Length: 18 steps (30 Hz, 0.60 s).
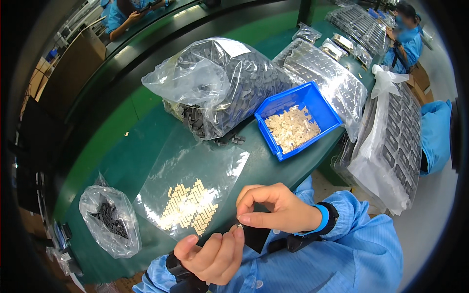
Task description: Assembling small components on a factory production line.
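Nearer me than the clear sheet (220, 171), my right hand (277, 207) pinches a small part (240, 225) against my curled left hand (215, 256), whose grip I cannot confirm.

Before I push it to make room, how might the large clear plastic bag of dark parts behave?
The large clear plastic bag would probably feel heavy, packed with many dark parts. Its thin, wrinkled film likely sags rather than holding shape. More might spill, as loose dark parts lie by its lower edge.
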Available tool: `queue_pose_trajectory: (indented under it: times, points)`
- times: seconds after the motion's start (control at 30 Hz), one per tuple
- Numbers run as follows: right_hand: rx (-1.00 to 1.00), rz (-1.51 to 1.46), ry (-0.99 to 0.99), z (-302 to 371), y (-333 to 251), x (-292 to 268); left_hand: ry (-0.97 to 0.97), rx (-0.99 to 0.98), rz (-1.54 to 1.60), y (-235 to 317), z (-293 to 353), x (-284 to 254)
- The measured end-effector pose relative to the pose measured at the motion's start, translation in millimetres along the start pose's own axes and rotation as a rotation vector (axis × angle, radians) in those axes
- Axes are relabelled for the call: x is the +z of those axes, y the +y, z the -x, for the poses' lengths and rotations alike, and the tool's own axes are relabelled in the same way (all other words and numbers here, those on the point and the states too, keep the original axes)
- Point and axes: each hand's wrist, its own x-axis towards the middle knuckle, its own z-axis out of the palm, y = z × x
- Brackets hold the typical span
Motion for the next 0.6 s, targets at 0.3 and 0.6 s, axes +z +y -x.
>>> queue_pose_trajectory:
  times: [0.3,0.6]
  points:
    - [-0.404,0.152,0.54,3.5,-11.4,-16.6,-0.655,-0.259,0.506,-23.0,-33.8,20.9]
    - [-0.428,0.26,0.567,19.1,-11.6,-19.0,-0.796,-0.113,-0.023,-21.4,-20.4,109.1]
